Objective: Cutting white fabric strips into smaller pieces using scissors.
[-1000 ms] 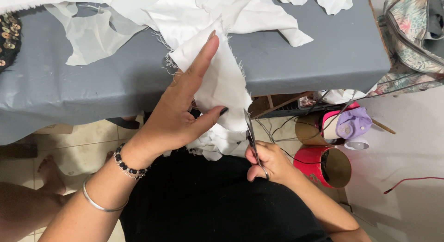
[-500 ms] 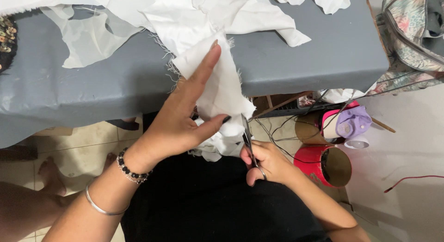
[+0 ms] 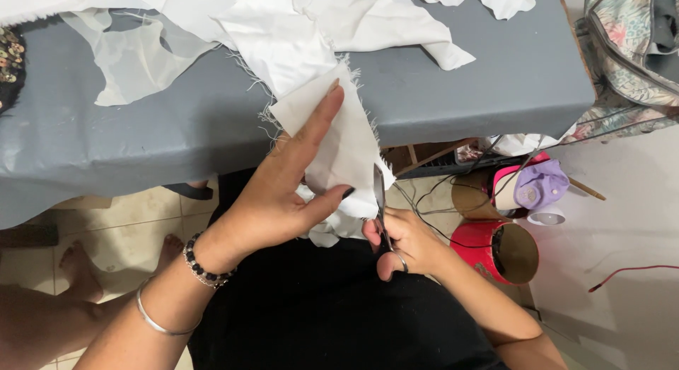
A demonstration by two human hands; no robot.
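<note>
Snipping white cloth (image 3: 339,140) — scissors (image 3: 380,200) in right hand (image 3: 403,243), red bucket (image 3: 495,253) beside

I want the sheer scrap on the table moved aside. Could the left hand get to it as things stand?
Probably yes, once it lets go: the left hand is pressed on the white fabric piece, and the sheer scrap lies uncovered on the grey table.

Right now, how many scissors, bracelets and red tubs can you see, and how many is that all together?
Scissors, in the right hand: 1
Bracelets on the left arm, a dark beaded one and a thin silver bangle: 2
Red tub on the floor: 1
Total: 4
</note>
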